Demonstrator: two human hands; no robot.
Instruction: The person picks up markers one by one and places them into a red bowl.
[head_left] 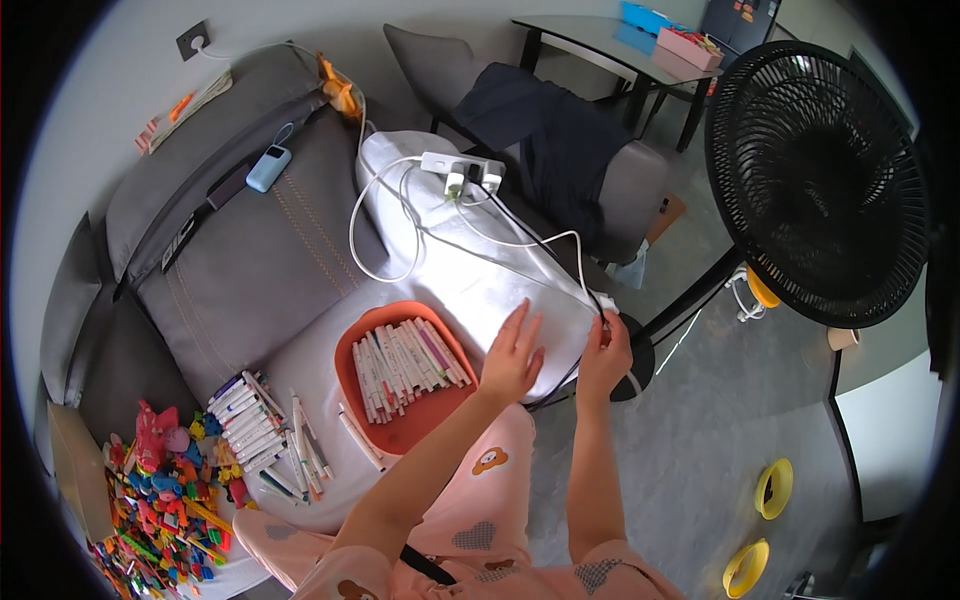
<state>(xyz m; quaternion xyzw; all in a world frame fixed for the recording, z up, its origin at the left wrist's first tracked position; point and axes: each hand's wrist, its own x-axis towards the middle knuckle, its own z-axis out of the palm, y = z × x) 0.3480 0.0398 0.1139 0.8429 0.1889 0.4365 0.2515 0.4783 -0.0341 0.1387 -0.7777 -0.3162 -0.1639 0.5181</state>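
Note:
My left hand [513, 358] is open over the white cloth [450, 275] on the sofa arm, its fingers stretched out and nothing in them. At the outer edge of the cloth, my right hand [605, 355] pinches a black cable [535, 236] between thumb and fingers. A white cable [578, 245] runs down close to the same fingertips; whether they also hold it is unclear. Both cables lead up to a white power strip [450, 162] with plugs in it, lying on the cloth. Left of my left hand sits an orange-red tub [345, 345] of white markers [400, 365].
More markers [245, 425] lie on the sofa beside a heap of colourful toy pieces [170, 500]. A black standing fan [815, 185] rises at the right. Behind the sofa arm is a grey chair [640, 195] with dark clothing. Yellow rings [772, 490] lie on the floor.

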